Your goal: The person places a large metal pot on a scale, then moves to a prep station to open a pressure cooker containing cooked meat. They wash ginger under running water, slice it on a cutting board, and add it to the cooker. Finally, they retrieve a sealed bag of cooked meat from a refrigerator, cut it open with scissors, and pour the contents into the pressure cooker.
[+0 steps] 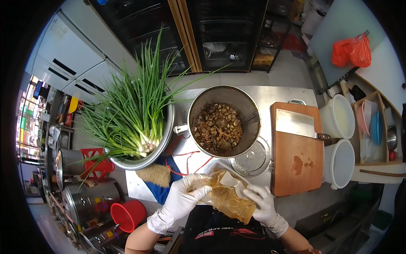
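Note:
A stained, yellowish translucent bag is stretched between my two white-gloved hands, close to my apron. My left hand pinches its left side between thumb and fingers. On the other side my right hand grips the bag near a whitish piece of its material. Part of a shallow tray shows behind the bag. Beyond it stands a deep mesh strainer basket with a clamp handle, holding brown, round, snail-like pieces. Red string lies on the steel table between the basket and my left hand.
Left: a metal basin of spring onions, a fibrous scrubbing pad on blue cloth. Right: a round perforated metal disc, then a wooden cutting board with a cleaver, and white buckets past the board.

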{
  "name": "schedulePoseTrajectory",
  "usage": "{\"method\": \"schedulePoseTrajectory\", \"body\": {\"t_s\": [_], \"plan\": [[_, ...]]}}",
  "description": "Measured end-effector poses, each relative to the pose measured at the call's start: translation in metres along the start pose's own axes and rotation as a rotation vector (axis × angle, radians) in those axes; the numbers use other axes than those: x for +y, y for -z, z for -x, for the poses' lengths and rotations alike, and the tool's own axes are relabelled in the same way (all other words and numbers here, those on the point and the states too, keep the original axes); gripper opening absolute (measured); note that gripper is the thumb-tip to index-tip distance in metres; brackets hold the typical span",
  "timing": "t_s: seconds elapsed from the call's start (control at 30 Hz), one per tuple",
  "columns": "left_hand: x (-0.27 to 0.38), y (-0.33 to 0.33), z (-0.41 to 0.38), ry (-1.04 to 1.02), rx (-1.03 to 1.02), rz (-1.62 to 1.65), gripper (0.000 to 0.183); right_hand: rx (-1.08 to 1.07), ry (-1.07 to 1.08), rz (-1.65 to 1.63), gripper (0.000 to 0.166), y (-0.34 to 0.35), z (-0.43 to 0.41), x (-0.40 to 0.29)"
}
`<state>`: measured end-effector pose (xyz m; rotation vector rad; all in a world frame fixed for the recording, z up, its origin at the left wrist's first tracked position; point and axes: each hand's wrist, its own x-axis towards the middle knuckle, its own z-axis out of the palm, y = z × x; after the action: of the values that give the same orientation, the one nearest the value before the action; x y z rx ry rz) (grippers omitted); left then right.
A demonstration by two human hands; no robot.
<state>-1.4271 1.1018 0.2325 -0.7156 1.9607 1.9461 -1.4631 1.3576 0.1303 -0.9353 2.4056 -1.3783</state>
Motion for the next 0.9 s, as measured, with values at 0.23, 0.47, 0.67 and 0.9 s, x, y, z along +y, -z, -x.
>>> {"method": "schedulePoseTrajectory", "body": {"t_s": [0.23,0.47,0.67,0.9], "plan": [[-0.038,0.015,0.013,-0.344,0.259,0.239,0.047,0.008,0.091,-0.134,0.074,-0.025,-0.009,-0.014],[-0.145,-0.005,0.032,-0.217,0.622,0.341,0.037,0.037,0.061,-0.473,0.037,-0.045,0.009,-0.005],[-0.124,-0.027,0.039,-0.601,0.174,-0.266,0.096,0.059,-0.281,-0.795,0.024,-0.057,0.026,-0.027],[-0.171,-0.070,0.019,-0.642,0.065,-0.144,0.080,0.090,-0.458,-0.891,0.023,-0.095,0.044,-0.026]]}}
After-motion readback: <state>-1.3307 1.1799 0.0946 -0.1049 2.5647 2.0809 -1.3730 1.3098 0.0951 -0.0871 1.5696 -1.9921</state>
